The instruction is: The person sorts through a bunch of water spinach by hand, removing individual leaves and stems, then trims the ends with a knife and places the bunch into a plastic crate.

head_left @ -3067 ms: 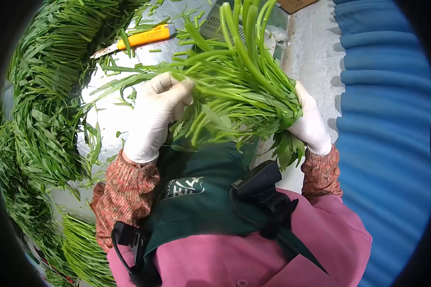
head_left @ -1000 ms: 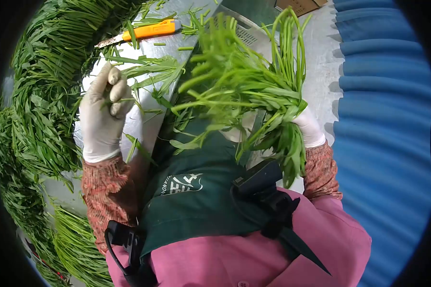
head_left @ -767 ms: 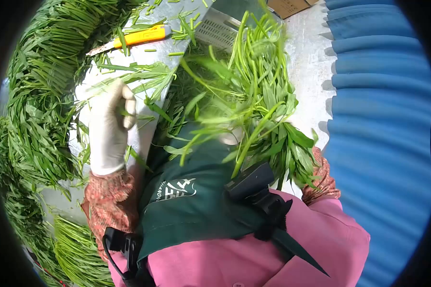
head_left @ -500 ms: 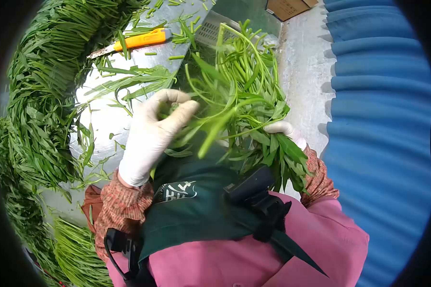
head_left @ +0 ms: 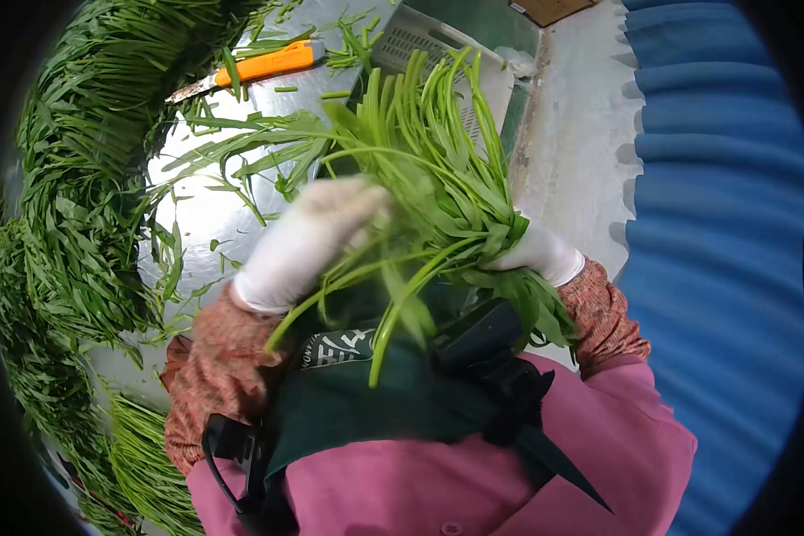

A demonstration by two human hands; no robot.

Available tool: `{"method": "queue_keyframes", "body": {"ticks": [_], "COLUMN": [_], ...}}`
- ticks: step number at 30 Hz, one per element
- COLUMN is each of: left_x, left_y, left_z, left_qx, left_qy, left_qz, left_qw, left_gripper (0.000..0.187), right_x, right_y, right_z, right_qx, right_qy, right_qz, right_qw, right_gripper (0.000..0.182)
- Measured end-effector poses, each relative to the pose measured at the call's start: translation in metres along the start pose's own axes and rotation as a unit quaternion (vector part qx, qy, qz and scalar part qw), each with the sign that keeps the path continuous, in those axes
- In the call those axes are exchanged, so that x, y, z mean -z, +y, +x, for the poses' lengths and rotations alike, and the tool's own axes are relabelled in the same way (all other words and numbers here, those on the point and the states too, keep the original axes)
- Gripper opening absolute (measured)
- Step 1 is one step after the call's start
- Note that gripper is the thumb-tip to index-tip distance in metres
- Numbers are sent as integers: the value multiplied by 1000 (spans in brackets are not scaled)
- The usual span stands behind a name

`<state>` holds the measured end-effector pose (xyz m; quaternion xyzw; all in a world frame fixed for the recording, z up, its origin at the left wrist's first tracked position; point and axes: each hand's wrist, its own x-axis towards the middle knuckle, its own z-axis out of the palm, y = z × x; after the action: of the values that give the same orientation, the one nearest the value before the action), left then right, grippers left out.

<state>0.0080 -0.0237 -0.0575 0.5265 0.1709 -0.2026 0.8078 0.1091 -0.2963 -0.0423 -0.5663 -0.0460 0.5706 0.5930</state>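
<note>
A bunch of leafy green stems, looking like water spinach (head_left: 447,170), spans the space between my hands, cut ends pointing up and leaves hanging down. My right hand (head_left: 536,253), in a white glove, is wrapped round its lower right side, fingers partly hidden by leaves. At the bunch's left edge, my gloved left hand (head_left: 326,219) is curled and blurred by motion; I cannot tell what its fingers pinch. Loose stems (head_left: 384,313) slant down below it, over the dark green apron (head_left: 375,411).
An orange-handled knife (head_left: 272,62) with a stained blade lies on the metal table (head_left: 210,201) among cut stem pieces. Piled greens (head_left: 80,179) line the left side. A light plastic crate (head_left: 415,45) is behind the bunch. Blue sheeting (head_left: 724,223) covers the right.
The bunch has become more upright, its stems fanned out at the top. My left hand has moved slightly right, up against the stems, and loose stems now hang lower over the apron.
</note>
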Motion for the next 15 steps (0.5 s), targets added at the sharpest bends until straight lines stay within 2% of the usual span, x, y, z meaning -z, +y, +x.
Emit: {"method": "queue_keyframes", "body": {"ticks": [1,2,4,5,6,8,9,11,12,14,15], "left_x": [12,36,69,73,79,56,41,1,-5,-18,-21], "left_y": [3,5,20,27,32,38,45,31,30,20,19], "left_z": [-3,-7,-13,-20,-27,-34,-43,-30,-22,-7,-2], "left_qx": [-20,-43,-68,-130,-165,-213,-144,-256,-252,-200,-195], "left_qy": [66,50,180,227,185,215,163,98,61,126,120], "left_qz": [-82,-173,-273,-233,-208,19,104,248,341,507,540], "left_qw": [994,983,943,937,946,953,970,929,904,829,810], "left_gripper": [15,12,11,11,11,16,15,29,40,41,41], "right_x": [2,9,22,20,17,16,20,17,12,6,8], "right_y": [1,6,16,15,9,7,10,10,5,-2,1], "right_z": [-3,-6,-8,-8,-11,-11,-8,-5,-5,-6,-6], "right_qx": [-3,-6,-10,-12,-10,2,11,13,12,9,-17], "right_qy": [-1,7,21,28,34,29,17,6,2,-4,-10], "right_qz": [39,3,-52,-70,-71,-98,-124,-132,-153,-198,-188], "right_qw": [999,1000,998,997,997,995,992,991,988,980,982], "right_gripper": [55,55,56,56,56,57,57,59,60,60,62]}}
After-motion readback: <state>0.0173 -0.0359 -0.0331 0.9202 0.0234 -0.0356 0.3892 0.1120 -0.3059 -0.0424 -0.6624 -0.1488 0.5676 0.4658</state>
